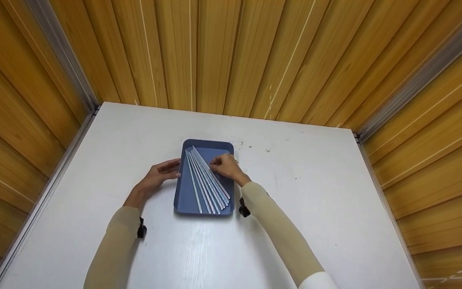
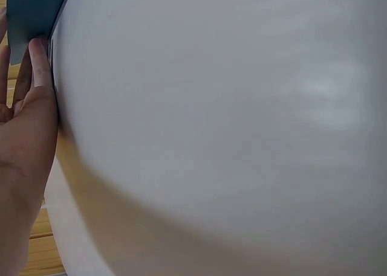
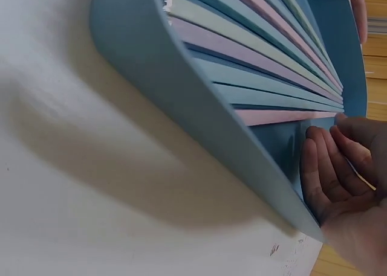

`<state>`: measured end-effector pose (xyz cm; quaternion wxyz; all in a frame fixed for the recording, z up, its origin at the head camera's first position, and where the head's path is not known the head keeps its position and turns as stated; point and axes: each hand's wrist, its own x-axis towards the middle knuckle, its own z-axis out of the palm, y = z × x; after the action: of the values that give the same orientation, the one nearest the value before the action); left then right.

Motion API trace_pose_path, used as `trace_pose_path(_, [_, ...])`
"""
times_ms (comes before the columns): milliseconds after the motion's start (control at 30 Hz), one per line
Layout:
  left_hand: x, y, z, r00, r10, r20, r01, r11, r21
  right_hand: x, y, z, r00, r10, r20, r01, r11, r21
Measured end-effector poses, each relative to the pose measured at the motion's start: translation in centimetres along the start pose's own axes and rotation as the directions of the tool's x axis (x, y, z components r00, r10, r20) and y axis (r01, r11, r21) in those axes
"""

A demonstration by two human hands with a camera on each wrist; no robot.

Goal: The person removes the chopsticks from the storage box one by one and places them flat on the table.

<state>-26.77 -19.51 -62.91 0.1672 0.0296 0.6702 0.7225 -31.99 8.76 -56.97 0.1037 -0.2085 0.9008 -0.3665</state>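
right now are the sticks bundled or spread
Spread: in the tray, the sticks bunch at the far end and fan apart toward the near one.

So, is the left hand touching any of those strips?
Apart: the head view shows the left hand outside the blue tray, the strips inside, a gap between.

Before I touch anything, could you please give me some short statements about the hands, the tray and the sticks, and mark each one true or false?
1. The sticks lie inside the blue tray. True.
2. The left hand is at the tray's left side. True.
3. The sticks are all one colour. False: the right wrist view shows pink, purple and pale green ones.
4. The tray is round. False: it is oblong with rounded corners.
5. The right hand is beside the sticks. True.
6. The tray stands on a black table. False: the table is white.
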Motion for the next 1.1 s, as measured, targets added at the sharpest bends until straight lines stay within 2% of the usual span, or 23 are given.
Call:
trace_pose_path(267, [0.0,-0.1,0.1,0.999,0.032,-0.003,-0.032,0.999,-0.011,0.1,0.0,1.0,0.998,-0.047,-0.052,0.044,0.998,-0.047])
trace_pose_path(433, [0.1,-0.1,0.1,1.0,0.029,-0.005,-0.029,1.0,-0.008,0.2,0.1,1.4,0.996,-0.031,-0.081,0.028,0.999,-0.042])
trace_pose_path(800, [-0.1,-0.5,0.1,1.0,0.018,-0.011,-0.018,1.0,0.011,-0.1,0.2,2.1,0.996,-0.027,-0.084,0.022,0.998,-0.061])
trace_pose_path(1000, [0.0,-0.4,0.2,1.0,0.009,-0.024,-0.009,1.0,0.017,0.1,0.5,2.6,0.991,0.021,-0.13,-0.031,0.997,-0.075])
trace_pose_path(1100, [0.1,-0.2,0.2,0.999,0.011,-0.034,-0.011,1.0,0.001,0.3,0.8,2.7,0.988,0.02,-0.151,-0.028,0.998,-0.053])
